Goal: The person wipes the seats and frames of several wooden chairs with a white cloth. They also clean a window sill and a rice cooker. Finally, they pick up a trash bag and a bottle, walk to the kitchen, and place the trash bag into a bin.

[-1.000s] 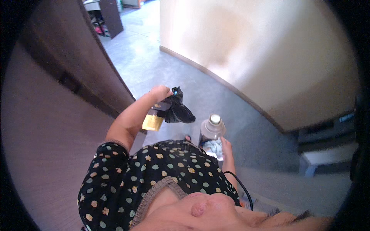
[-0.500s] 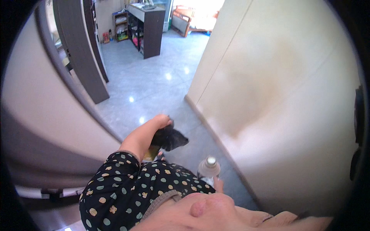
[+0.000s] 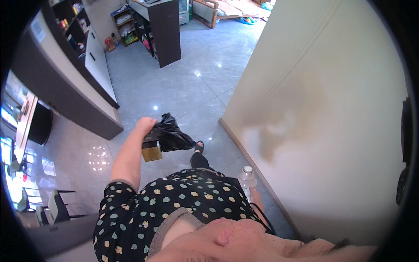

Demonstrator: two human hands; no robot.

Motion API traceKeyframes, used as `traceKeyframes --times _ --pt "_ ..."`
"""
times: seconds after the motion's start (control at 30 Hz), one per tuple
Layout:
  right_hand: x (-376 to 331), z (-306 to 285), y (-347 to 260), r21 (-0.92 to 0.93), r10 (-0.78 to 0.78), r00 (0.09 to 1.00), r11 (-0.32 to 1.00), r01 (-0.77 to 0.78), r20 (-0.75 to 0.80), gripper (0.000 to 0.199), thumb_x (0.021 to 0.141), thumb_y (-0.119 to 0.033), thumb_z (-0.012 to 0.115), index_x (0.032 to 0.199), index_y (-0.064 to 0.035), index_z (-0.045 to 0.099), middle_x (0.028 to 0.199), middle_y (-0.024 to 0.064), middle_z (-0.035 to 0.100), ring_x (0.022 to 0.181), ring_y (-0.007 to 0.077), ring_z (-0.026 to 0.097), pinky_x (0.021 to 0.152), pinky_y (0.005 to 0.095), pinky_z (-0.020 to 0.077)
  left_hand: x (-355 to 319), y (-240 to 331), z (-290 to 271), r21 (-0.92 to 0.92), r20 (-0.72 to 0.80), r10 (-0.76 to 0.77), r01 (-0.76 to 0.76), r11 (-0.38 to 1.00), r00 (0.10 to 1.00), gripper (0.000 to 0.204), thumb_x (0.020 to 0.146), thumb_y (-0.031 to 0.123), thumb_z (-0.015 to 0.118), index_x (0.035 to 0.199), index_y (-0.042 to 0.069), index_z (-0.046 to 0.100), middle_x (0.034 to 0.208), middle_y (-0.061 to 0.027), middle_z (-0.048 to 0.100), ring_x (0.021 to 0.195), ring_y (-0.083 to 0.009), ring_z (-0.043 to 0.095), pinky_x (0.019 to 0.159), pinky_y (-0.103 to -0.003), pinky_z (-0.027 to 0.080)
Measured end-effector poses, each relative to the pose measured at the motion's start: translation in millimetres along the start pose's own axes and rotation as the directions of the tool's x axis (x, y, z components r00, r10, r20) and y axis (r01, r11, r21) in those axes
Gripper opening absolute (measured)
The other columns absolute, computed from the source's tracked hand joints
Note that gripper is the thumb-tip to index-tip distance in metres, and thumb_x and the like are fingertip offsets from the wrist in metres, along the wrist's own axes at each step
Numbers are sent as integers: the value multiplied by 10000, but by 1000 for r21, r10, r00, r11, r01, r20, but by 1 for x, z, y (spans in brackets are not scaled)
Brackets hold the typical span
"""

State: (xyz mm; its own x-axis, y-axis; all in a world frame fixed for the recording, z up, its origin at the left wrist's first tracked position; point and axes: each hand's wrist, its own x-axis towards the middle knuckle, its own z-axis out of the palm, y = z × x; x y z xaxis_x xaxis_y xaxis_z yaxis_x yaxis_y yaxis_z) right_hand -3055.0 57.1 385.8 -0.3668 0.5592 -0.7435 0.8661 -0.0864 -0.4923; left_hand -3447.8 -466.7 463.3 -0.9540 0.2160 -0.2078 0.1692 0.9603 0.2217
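Note:
My left hand (image 3: 144, 126) is stretched out in front of me, closed around a crumpled black plastic bag (image 3: 173, 136) and a small yellow-brown box (image 3: 151, 152) that hangs below the hand. My right hand (image 3: 255, 197) is low at my right side, gripping a clear plastic bottle (image 3: 246, 179) with a white cap; most of that hand is hidden behind my dotted black top. One foot in a dark sandal (image 3: 199, 146) shows on the tiled floor just under the bag.
A cream wall (image 3: 331, 122) rises close on my right. A dark counter with white cabinet doors (image 3: 94, 87) runs along the left. A dark shelf unit (image 3: 166, 30) stands ahead on the glossy grey floor tiles (image 3: 183, 83). Chairs (image 3: 52, 207) sit at lower left.
The view has swung from a grey corner by a dark door to an open tiled room. My left hand still carries the bag and box, now stretched further forward. The bottle has dropped lower at my side.

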Motion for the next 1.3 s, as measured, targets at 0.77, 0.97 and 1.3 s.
traceKeyframes --times 0.77,0.97,1.3 --pt "312 287 -639 24 -324 923 945 327 209 482 767 -369 662 1032 32 634 937 131 671 791 201 626 720 354 487 473 -248 -118 -152 11 -357 354 923 934 497 916 422 487 830 -37 658 865 -268 625 848 -431 597 762 -495 452" --pt "349 312 -676 117 -160 986 981 154 47 461 762 -386 647 979 21 651 852 122 673 736 195 610 662 349 472 667 -186 -139 -86 156 -129 143 986 979 513 841 485 589 796 -25 632 845 -258 635 833 -429 603 732 -479 470" --pt "347 254 -810 163 174 984 970 -180 49 548 855 -436 570 1056 72 620 977 142 670 901 208 625 775 361 471 1009 -4 -211 -225 132 116 -84 971 984 375 859 379 620 777 13 603 723 -193 629 700 -348 613 646 -417 466"
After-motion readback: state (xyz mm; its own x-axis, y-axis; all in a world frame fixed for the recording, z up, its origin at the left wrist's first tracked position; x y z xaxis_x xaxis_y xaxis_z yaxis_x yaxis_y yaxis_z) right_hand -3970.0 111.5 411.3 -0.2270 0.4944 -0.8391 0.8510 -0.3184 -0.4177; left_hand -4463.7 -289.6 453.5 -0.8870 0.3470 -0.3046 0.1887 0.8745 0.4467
